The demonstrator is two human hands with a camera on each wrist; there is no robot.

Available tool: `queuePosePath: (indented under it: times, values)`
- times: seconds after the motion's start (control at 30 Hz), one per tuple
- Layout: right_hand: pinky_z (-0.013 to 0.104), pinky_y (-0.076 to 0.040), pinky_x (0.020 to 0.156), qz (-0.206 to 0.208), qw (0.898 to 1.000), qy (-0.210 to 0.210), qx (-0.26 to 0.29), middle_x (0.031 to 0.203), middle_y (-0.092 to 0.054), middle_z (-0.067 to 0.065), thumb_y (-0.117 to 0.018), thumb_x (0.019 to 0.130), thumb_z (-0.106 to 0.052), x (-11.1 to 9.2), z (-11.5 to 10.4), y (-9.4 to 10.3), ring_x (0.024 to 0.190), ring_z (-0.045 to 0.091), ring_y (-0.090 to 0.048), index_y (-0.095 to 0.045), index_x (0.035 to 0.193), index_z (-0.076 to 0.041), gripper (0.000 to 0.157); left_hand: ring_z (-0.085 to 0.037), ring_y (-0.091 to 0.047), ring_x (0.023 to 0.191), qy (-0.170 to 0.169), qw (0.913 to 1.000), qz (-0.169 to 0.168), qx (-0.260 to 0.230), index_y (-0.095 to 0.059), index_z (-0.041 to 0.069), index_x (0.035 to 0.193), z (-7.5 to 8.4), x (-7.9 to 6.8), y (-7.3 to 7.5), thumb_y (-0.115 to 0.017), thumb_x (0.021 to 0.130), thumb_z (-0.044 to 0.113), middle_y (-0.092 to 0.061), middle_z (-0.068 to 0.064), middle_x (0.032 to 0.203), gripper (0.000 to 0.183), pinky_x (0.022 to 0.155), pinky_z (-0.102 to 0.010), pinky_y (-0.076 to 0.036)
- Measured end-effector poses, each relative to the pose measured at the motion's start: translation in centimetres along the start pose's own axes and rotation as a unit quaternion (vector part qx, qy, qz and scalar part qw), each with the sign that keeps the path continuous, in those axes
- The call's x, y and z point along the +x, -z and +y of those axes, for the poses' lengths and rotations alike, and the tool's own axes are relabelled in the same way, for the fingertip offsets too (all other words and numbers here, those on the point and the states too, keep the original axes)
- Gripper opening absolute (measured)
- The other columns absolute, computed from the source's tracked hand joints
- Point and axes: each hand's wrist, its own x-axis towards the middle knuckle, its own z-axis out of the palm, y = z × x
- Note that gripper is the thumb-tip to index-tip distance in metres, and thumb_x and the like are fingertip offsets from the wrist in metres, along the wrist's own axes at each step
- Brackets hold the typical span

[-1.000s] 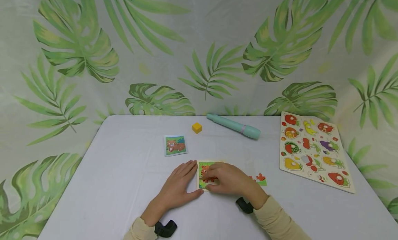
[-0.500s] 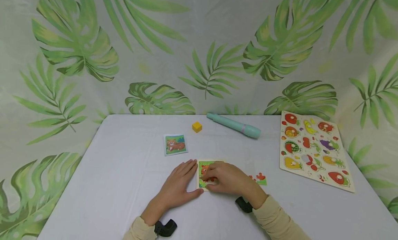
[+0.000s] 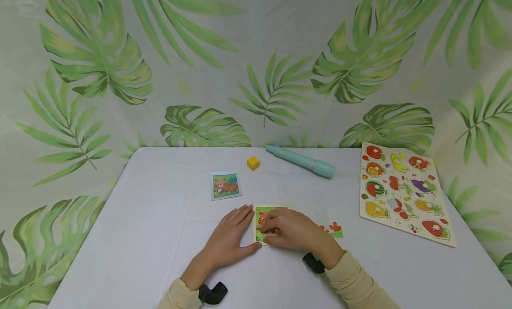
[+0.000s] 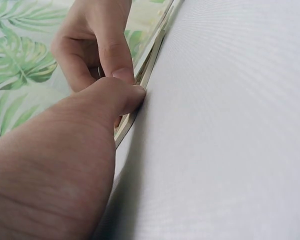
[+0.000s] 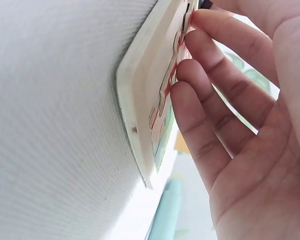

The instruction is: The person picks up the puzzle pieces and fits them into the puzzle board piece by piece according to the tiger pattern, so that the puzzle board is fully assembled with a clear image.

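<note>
A small square jigsaw puzzle board [image 3: 258, 239] with a light wooden rim lies before me, its orange animal picture partly covered. My left hand [image 3: 226, 241] lies along its left side, fingers straight, thumb spread to the near left corner. From the right, my right hand [image 3: 294, 231] bends over the board, thumb and fingertips on a puzzle piece [image 5: 172, 75] in it. In the right wrist view the bare wooden bed of the board [image 5: 150, 75] shows beside the pieces. Loose puzzle pieces [image 3: 336, 230] lie right of the right hand, partly hidden by the forearm.
Behind the hands lie a tiger picture card [image 3: 226, 186], a yellow cube [image 3: 253, 163] and a mint-green tube-like object [image 3: 304, 161]. A fruit puzzle board [image 3: 400, 195] lies at the right edge of the white table [image 3: 140, 238]. A leaf-patterned cloth hangs behind.
Both hands stay almost still at the puzzle board. The head view has shifted very slightly; nothing else visibly moves.
</note>
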Motion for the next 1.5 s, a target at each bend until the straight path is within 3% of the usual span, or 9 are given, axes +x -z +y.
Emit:
queuePosePath:
  times: [0.23, 0.57, 1.0, 1.5]
  values:
    - [0.021, -0.054, 0.08, 0.007, 1.0, -0.008, 0.01, 0.098, -0.069, -0.013, -0.08, 0.09, -0.024, 0.08, -0.08, -0.14, 0.088, 0.001, -0.058, -0.082, 0.101, -0.02, 0.012, -0.023, -0.029, 0.156, -0.001, 1.0, 0.003, -0.001, -0.041, 0.005, 0.158, -0.09, 0.01, -0.08, -0.068, 0.092, 0.058, -0.035, -0.006, 0.167, 0.088, 0.128, -0.044, -0.025]
    - [0.022, -0.055, 0.081, -0.009, 1.0, -0.014, 0.008, 0.103, -0.069, -0.012, -0.078, 0.092, -0.025, 0.11, -0.12, -0.36, 0.096, 0.005, -0.06, -0.082, 0.109, -0.021, 0.018, -0.022, -0.028, 0.156, 0.0, 1.0, 0.0, -0.001, -0.04, 0.006, 0.159, -0.16, 0.01, -0.05, -0.066, 0.093, 0.059, -0.034, -0.005, 0.168, 0.088, 0.129, -0.043, -0.023]
    - [0.022, -0.055, 0.084, 0.012, 1.0, 0.002, 0.013, 0.1, -0.07, -0.011, -0.078, 0.09, -0.021, 0.29, 0.04, -0.73, 0.093, 0.004, -0.062, -0.083, 0.104, -0.019, 0.015, -0.021, -0.028, 0.156, 0.002, 1.0, -0.001, -0.002, -0.04, 0.007, 0.158, -0.12, 0.0, -0.01, -0.066, 0.093, 0.059, -0.035, -0.005, 0.168, 0.088, 0.129, -0.043, -0.024]
    - [0.018, -0.053, 0.079, 0.005, 1.0, 0.014, 0.022, 0.098, -0.068, -0.011, -0.077, 0.093, -0.021, 0.18, 0.12, -0.5, 0.09, 0.003, -0.059, -0.084, 0.107, -0.018, 0.015, -0.022, -0.028, 0.156, 0.0, 1.0, -0.002, 0.001, -0.041, 0.006, 0.158, -0.1, -0.02, 0.05, -0.066, 0.093, 0.059, -0.035, -0.006, 0.168, 0.088, 0.129, -0.043, -0.024]
